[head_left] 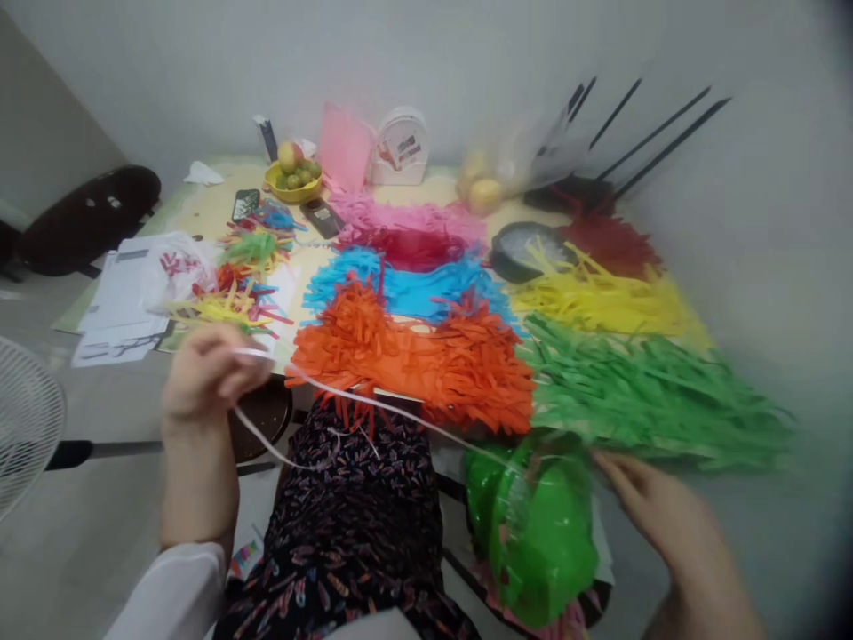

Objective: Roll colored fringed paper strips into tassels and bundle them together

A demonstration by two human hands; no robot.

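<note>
My left hand is closed around a thin white string, raised in front of the table's near edge. One end of the string loops down over my lap, while the other runs right toward a green plastic bag. At the bag's upper right edge is my right hand, its fingers closed on the plastic. The bag rests low on a seat beside my lap. Between my hands, on the table, lies fringed orange paper, with blue fringed paper behind it.
Green and yellow fringed paper cover the table's right side. Cut colourful strips and white sheets lie left. A fruit bowl and a dark round dish stand farther back. A fan is at far left.
</note>
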